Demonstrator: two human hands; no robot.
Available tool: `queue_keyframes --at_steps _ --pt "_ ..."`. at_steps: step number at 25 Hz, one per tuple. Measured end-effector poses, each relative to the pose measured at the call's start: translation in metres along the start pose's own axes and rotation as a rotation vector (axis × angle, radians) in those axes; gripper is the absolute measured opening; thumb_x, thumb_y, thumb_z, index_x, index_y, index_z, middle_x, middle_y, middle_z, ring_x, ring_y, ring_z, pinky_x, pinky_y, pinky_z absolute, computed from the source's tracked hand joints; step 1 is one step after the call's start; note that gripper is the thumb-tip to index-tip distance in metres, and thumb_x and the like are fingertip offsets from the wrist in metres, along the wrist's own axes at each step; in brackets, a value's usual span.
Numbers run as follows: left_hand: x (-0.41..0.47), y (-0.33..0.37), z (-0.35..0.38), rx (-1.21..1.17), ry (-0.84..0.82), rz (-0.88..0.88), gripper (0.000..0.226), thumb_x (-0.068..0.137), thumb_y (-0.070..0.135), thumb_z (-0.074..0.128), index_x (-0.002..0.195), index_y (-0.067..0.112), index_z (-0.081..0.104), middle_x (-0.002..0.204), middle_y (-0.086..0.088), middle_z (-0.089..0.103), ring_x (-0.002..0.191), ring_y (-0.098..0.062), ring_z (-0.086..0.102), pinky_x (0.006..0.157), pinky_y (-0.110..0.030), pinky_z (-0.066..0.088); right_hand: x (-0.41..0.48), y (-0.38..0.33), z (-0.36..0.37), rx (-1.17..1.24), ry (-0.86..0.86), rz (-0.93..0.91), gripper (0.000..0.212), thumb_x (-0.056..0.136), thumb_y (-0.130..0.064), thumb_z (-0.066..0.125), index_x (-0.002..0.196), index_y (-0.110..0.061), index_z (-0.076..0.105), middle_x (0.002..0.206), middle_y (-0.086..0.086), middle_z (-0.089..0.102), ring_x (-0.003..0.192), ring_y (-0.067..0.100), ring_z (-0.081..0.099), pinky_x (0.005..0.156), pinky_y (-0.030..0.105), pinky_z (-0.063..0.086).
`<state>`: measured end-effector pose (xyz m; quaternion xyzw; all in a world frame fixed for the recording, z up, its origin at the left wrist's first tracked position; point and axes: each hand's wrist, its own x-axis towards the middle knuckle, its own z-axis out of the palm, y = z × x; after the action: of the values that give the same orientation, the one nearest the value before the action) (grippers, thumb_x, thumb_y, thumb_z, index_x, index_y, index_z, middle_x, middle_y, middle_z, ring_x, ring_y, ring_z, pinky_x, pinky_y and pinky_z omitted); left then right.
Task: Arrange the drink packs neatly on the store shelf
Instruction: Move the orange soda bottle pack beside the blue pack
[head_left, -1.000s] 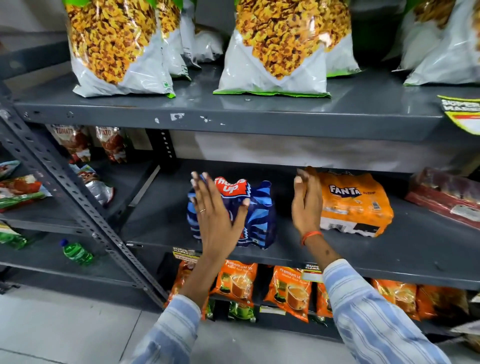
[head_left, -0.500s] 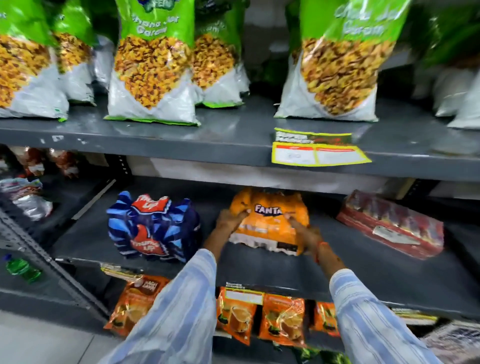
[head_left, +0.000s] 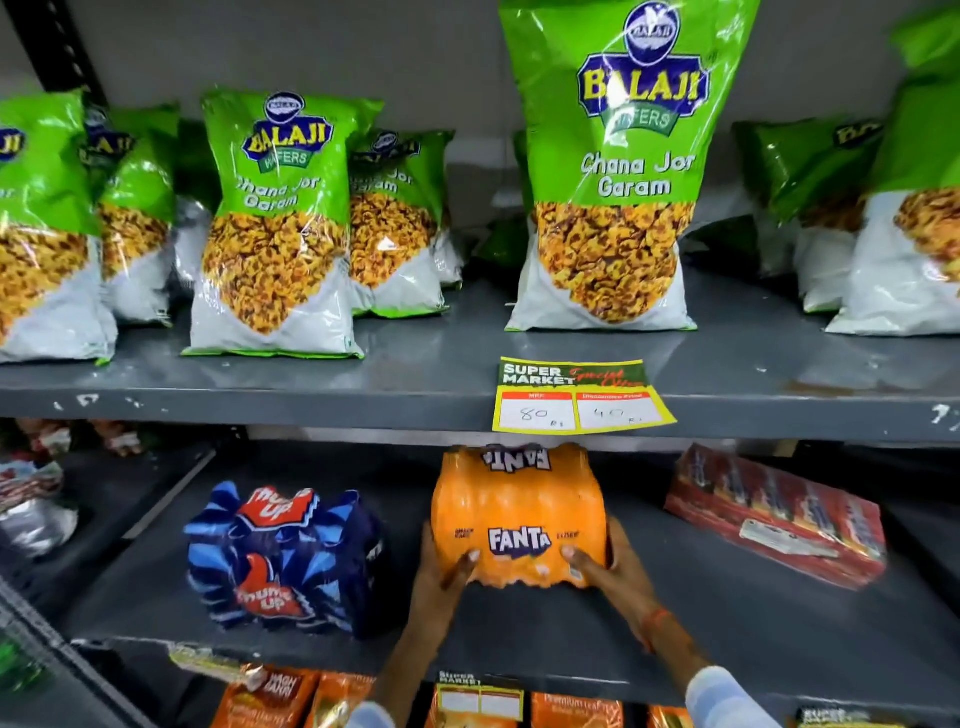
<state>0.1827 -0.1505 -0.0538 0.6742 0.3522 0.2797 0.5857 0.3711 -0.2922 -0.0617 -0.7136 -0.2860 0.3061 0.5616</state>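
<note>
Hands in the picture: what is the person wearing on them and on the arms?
Both hands are bare, with no gloves. The right hand has a thin orange band around its wrist. The left hand shows no band here. Light blue sleeves with faint pale stripes cover the arms; only the cuffs, the right sleeve and the left sleeve, show at the bottom edge.
</note>
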Motion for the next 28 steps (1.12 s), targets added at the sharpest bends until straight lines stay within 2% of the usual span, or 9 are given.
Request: queue_keyframes --at_steps 3,6,10,12,14,17,20,23,28 --pt "-0.007 -0.014 0.005 0.135 0.061 -0.038 0.084 0.084 0.024 0.067 0.148 0.012 0.015 0.148 -0.011 0.04 0.131 -0.03 0.045 0.107 -0.043 0.042 -0.008 0.014 -0.001 -0.05 -0.028 -0.059 0.075 0.079 -0.02 0.073 0.139 -0.025 0.028 0.129 -0.001 0.052 0.108 0.008 0.058 0.08 0.02 0.056" --pt "-0.017 -0.016 0.01 0.15 0.085 -0.064 0.075 0.088 0.018 0.061 0.148 0.013 0.014 0.15 -0.014 0.037 0.133 -0.032 0.042 0.109 -0.046 0.038 -0.011 0.023 -0.004 -0.07 -0.035 -0.086 0.071 0.081 -0.017 0.072 0.139 -0.019 0.03 0.133 0.004 0.05 0.116 0.02 0.055 0.087 0.028 0.057" --pt "-0.028 -0.001 0.033 0.2 0.167 -0.148 0.075 0.094 0.017 0.051 0.148 0.004 0.0 0.158 -0.018 0.015 0.144 -0.035 0.023 0.116 -0.046 0.025 0.003 -0.001 -0.01 0.26 0.133 0.002 0.016 0.094 -0.03 0.05 0.104 -0.029 0.061 0.113 -0.005 0.066 0.119 0.026 0.056 0.077 0.019 0.05" --pt "-0.047 0.01 0.066 0.27 0.197 -0.183 0.078 0.096 0.02 0.046 0.146 0.0 -0.01 0.159 -0.02 -0.008 0.147 -0.035 0.007 0.117 -0.041 0.02 0.017 -0.016 -0.016 0.393 0.135 0.065 0.049 0.084 -0.06 0.042 0.117 -0.03 0.062 0.13 0.0 0.061 0.122 0.018 0.053 0.094 0.028 0.044" --pt "-0.065 0.022 0.098 0.255 0.048 -0.153 0.083 0.096 0.03 0.047 0.147 0.006 -0.015 0.158 -0.016 -0.016 0.147 -0.032 0.002 0.115 -0.035 0.021 0.025 -0.018 -0.015 0.327 0.006 0.15 0.094 0.067 -0.083 0.036 0.143 -0.029 0.039 0.151 0.002 0.04 0.135 0.021 0.041 0.114 0.044 0.03" --pt "-0.065 0.036 0.119 0.143 -0.124 -0.211 0.096 0.089 0.044 0.054 0.147 0.017 -0.018 0.156 -0.012 -0.027 0.148 -0.03 -0.004 0.118 -0.039 0.019 0.025 -0.011 -0.012 0.238 -0.055 0.278 0.137 0.03 -0.099 0.038 0.141 -0.019 0.043 0.145 0.013 0.047 0.126 0.034 0.051 0.105 0.052 0.042" --pt "-0.058 0.037 0.115 0.059 -0.144 -0.243 0.109 0.082 0.051 0.061 0.145 0.02 -0.022 0.156 -0.009 -0.028 0.148 -0.029 -0.005 0.12 -0.042 0.015 0.013 -0.021 -0.009 0.375 0.028 0.177 0.089 0.07 -0.084 0.032 0.132 -0.024 0.053 0.139 0.011 0.054 0.119 0.026 0.056 0.103 0.043 0.044" --pt "-0.064 0.033 0.1 0.014 -0.112 -0.197 0.128 0.063 0.07 0.065 0.145 0.024 -0.021 0.16 -0.004 -0.016 0.148 -0.026 -0.003 0.122 -0.048 0.01 -0.005 0.005 -0.002 0.285 0.24 0.087 0.07 0.091 -0.062 0.031 0.117 -0.004 0.06 0.125 0.019 0.063 0.116 0.027 0.058 0.108 0.046 0.04" --pt "-0.039 0.029 0.054 -0.186 -0.121 -0.209 0.114 0.053 0.072 0.069 0.146 0.027 0.021 0.148 -0.007 0.037 0.136 -0.03 0.04 0.112 -0.048 0.036 -0.057 0.022 0.042 0.338 0.563 -0.108 0.047 0.099 -0.031 0.037 0.071 -0.009 0.066 0.073 0.012 0.066 0.076 0.027 0.061 0.07 0.014 0.05"
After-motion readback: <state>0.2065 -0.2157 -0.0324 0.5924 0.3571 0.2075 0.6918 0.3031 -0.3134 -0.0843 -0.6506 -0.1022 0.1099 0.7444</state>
